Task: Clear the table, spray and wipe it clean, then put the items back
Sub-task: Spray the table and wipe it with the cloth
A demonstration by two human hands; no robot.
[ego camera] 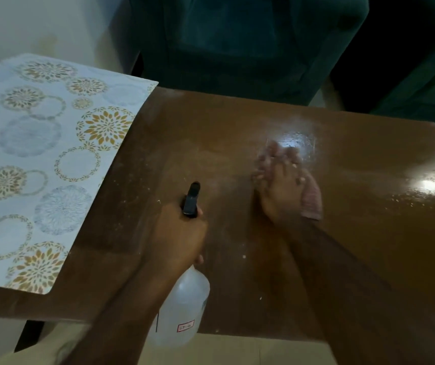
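Droplets and pale specks lie scattered over the brown wooden worktop (237, 272), and two bright glares of light sit on its wet surface, one just beyond my right hand and one near the right edge. My left hand (178, 233) holds a translucent white spray bottle (182, 306) by its neck, fingers (199, 259) wrapped tight round it, with the black nozzle (191, 198) sticking up past my knuckles and pointing away from me toward the middle of the worktop. The bottle's body hangs over the near edge of the worktop, and a small red-bordered label shows low on its side; I cannot read it. My right hand (279, 188) lies flat, palm down, fingers (271, 159) stretched out and a little spread, pressing a pinkish cloth (312, 201) onto the wood. The cloth shows beyond my fingertips and along the right side of my hand; the hand is blurred, so I cannot tell how much of the cloth my fingers pinch. To my left, a sheet of blue-white table cover (40, 154) printed with gold and grey floral circles rests on the far left part of the worktop, its near corner reaching the worktop's front edge. Beyond the far edge stands a dark green upholstered chair (250, 43), with more green fabric at the upper right.
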